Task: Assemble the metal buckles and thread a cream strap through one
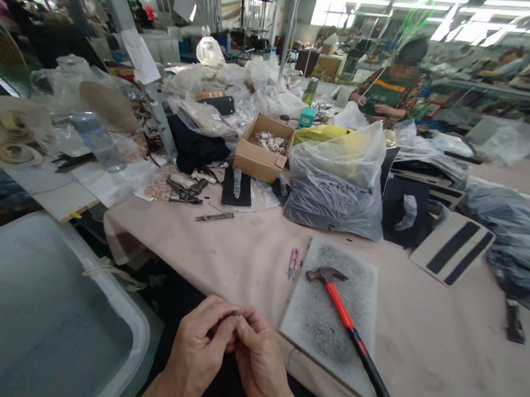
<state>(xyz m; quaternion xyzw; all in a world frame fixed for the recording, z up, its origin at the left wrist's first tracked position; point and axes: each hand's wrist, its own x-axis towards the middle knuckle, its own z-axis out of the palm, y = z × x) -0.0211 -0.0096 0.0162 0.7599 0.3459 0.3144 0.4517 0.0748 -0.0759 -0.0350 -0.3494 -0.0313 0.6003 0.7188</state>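
Note:
My left hand point(200, 343) and my right hand point(257, 351) meet fingertip to fingertip just off the table's front edge. Both are closed in a pinch around a tiny dark piece point(234, 314), mostly covered by the fingers and too small to name. To the right of my hands, a claw hammer point(341, 306) with a red and black handle lies across a worn grey-white board point(322, 348), its head toward the back left. Pink thread snips point(294, 263) rest beside the board's left edge.
An open cardboard box point(257, 160), a large plastic bag point(336, 196) and a striped panel point(453, 248) stand farther back on the table point(236, 254). A grey bin point(26, 308) is at left. Across the table sits a person point(387, 94).

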